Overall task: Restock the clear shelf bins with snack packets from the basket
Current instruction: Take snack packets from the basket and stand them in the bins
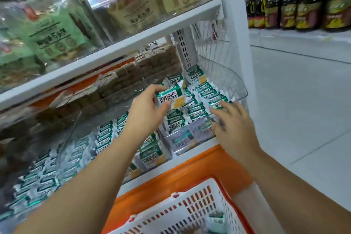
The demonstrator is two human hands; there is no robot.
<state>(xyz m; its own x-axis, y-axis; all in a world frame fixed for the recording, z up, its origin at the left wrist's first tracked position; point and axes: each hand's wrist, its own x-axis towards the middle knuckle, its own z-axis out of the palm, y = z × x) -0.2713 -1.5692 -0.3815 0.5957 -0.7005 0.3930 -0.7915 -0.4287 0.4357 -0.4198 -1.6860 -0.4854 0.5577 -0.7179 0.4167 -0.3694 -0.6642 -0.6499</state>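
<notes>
My left hand (146,104) grips a green-and-white snack packet (171,99) above the rightmost clear bin (240,89) on the lower shelf. Several packets of the same kind fill that bin. My right hand (231,121), fingers spread and blurred, touches the packets at the bin's front right. A neighbouring clear bin (76,125) to the left also holds several green packets. The white-and-orange basket (191,203) sits below the shelf at the bottom; one green packet (216,221) shows inside it.
Bins of brown packets (121,81) stand behind on the same shelf. A white shelf board (133,42) overhangs, with large bagged snacks above. An orange base panel (199,169) runs under the shelf. Open tiled floor (296,112) lies to the right, with bottles (296,7) on a far shelf.
</notes>
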